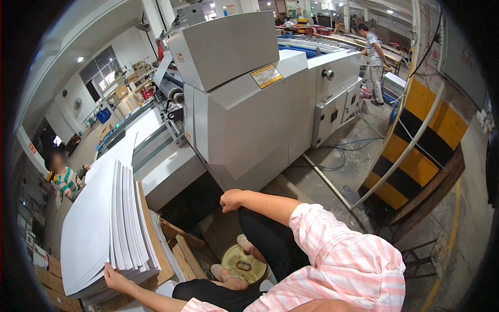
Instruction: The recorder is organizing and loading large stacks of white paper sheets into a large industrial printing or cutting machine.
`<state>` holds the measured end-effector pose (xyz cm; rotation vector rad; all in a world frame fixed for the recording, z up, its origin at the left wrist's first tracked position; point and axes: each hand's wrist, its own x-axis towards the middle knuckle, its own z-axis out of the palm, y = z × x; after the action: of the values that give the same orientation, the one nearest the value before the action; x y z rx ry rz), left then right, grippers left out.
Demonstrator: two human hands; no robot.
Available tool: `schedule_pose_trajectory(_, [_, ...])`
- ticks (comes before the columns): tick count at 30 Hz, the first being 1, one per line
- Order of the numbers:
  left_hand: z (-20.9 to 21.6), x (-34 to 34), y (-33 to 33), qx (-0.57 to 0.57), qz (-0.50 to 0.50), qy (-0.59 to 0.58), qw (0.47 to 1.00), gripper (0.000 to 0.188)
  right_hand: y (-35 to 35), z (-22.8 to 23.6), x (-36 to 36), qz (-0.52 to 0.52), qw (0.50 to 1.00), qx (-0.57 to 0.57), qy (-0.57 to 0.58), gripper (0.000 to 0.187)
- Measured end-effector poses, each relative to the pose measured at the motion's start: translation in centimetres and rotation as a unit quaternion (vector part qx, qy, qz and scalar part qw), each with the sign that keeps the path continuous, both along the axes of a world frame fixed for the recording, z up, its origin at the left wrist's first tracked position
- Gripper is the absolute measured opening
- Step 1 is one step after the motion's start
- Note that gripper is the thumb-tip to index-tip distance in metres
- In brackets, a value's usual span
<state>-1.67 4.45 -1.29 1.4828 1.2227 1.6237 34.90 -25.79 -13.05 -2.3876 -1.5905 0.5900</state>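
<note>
A tall stack of large white paper sheets [93,218] stands at my left, its near edges fanned into several layers. At the stack's near corner, my left hand [118,281] pinches the edges of the sheets, the thumb showing on the near side. My right hand [230,200] is curled closed beside my raised knee, with nothing visible in it. A brown board [150,234] stands against the stack's right side. Beyond the stack, another white sheet [144,130] lies on the feed bed of a large grey machine [249,119].
Wooden pallet boards [188,260] lie beside my feet, which rest on a round yellowish stool or lid [243,264]. A black-and-yellow striped panel [416,140] and a pale pipe [400,161] stand at right. One person [65,179] is at far left, another [373,65] at far right.
</note>
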Motion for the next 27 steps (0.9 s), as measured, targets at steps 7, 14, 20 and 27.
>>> schedule_pose_trajectory(7, [0.0,0.0,-0.4,0.016,-0.037,-0.015,0.999,0.027,0.0,-0.3,0.3,0.001,1.000,-0.005,0.000,0.030])
schedule_pose_trajectory(14, [0.4,0.5,-1.0,0.017,0.004,-0.005,1.000,0.027,0.2,-0.3,0.3,-0.001,1.000,-0.014,0.011,0.031])
schedule_pose_trajectory(20, [0.3,0.6,-1.0,0.017,-0.031,-0.045,0.998,0.027,0.1,-0.2,0.3,-0.004,1.000,-0.021,0.007,0.031])
schedule_pose_trajectory(27, [0.2,0.5,-0.5,0.013,-0.020,-0.031,0.999,0.027,0.2,-0.1,0.2,0.000,1.000,-0.013,0.000,0.031])
